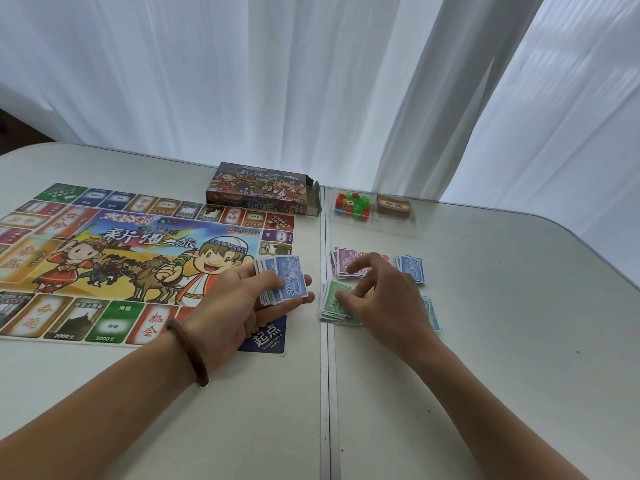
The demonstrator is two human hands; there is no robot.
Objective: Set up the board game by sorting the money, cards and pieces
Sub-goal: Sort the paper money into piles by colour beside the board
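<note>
My left hand (242,299) holds a stack of play money (282,280), a blue 2000 note on top, over the right edge of the game board (114,265). My right hand (384,296) hovers with spread, relaxed fingers over sorted piles on the table: a green pile (334,304), a purple pile (344,263), a blue pile (412,268) and a teal pile (433,315) partly hidden by my wrist. Its fingertips touch or nearly touch the green pile. A clear tray (374,223) at the back holds coloured plastic pieces (353,204) and a brown card deck (394,205).
The open game box (258,190) lies behind the board near the table's far edge. A seam (325,375) runs down the middle of the grey table. White curtains hang behind. The table's right edge curves away at the far right.
</note>
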